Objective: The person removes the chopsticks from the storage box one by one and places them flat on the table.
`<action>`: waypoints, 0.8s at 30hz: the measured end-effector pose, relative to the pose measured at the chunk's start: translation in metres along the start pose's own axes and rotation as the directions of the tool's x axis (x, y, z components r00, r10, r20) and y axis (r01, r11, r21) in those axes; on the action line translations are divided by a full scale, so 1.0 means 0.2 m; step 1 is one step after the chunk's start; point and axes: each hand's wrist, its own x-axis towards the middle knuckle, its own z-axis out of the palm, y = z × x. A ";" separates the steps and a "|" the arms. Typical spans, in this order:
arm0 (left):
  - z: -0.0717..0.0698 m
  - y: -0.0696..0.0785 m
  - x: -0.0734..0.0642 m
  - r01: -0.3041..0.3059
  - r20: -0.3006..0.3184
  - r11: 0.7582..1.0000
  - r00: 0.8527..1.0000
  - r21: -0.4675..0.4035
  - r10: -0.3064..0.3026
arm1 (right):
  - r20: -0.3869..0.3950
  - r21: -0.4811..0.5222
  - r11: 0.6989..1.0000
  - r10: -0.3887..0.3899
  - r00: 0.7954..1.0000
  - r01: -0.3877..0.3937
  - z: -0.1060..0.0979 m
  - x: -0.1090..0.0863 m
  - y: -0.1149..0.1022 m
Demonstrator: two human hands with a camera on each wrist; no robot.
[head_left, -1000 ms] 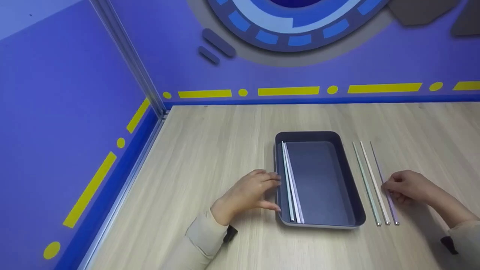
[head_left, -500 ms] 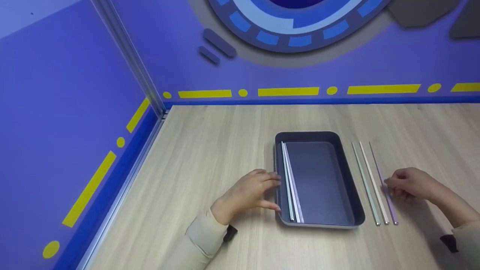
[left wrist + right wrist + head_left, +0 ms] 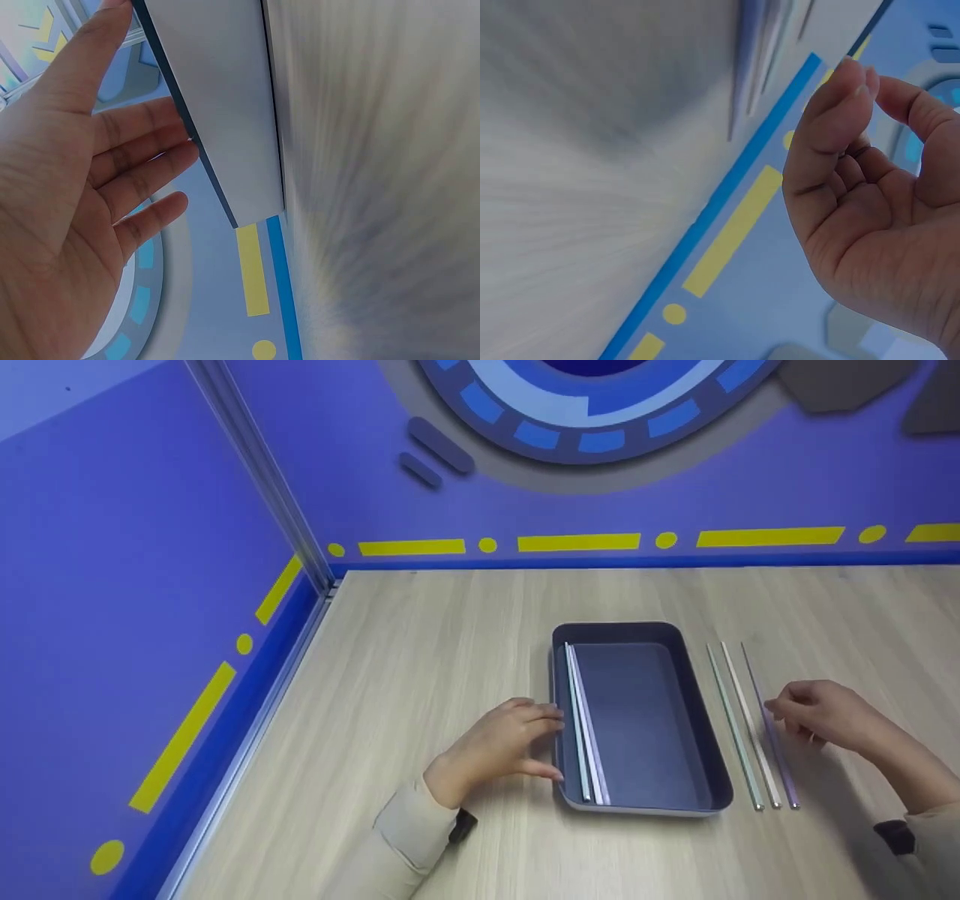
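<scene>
A dark rectangular tray (image 3: 652, 720) stands on the table with several thin chopsticks along its left side, among them a green one (image 3: 577, 735) and a pale purple one (image 3: 592, 735). My left hand (image 3: 502, 742) rests its fingertips and thumb on the tray's left rim; in the left wrist view, the loosely extended fingers meet the edge of its pale outer wall (image 3: 217, 97). Right of the tray lie a green chopstick (image 3: 733, 727), a whitish chopstick (image 3: 751, 727) and a purple chopstick (image 3: 782, 765). Over the purple one, my right hand (image 3: 829, 716) has curled fingers, thumb close to index, holding nothing.
The light wood table (image 3: 420, 660) meets a blue wall panel (image 3: 600, 514) with yellow markings at the back. A metal corner post (image 3: 259, 472) joins it to the left panel (image 3: 135, 585).
My right hand has shifted slightly away from me along the purple chopstick and risen a little. The left hand, tray and chopsticks stay where they were.
</scene>
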 end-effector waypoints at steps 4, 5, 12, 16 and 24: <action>0.00 0.00 0.00 0.000 -0.001 1.000 1.000 0.004 0.000 | -0.039 0.005 1.000 -0.014 0.999 0.014 0.00 -0.01 -0.04; 0.00 0.00 0.00 0.002 0.000 1.000 1.000 0.001 -0.002 | -0.046 0.011 1.000 -0.017 0.999 0.018 0.01 -0.01 -0.05; 0.01 0.00 0.00 0.003 -0.004 1.000 1.000 -0.016 -0.003 | -0.081 0.050 0.997 -0.060 0.995 0.065 0.04 -0.03 -0.15; 0.02 0.00 -0.01 -0.004 -0.024 1.000 1.000 -0.030 0.003 | -0.101 0.060 0.993 -0.097 0.990 0.104 0.07 -0.02 -0.21; 0.00 0.00 0.00 0.017 0.003 1.000 1.000 -0.025 -0.017 | -0.103 0.070 0.985 -0.150 0.983 0.157 0.10 0.01 -0.35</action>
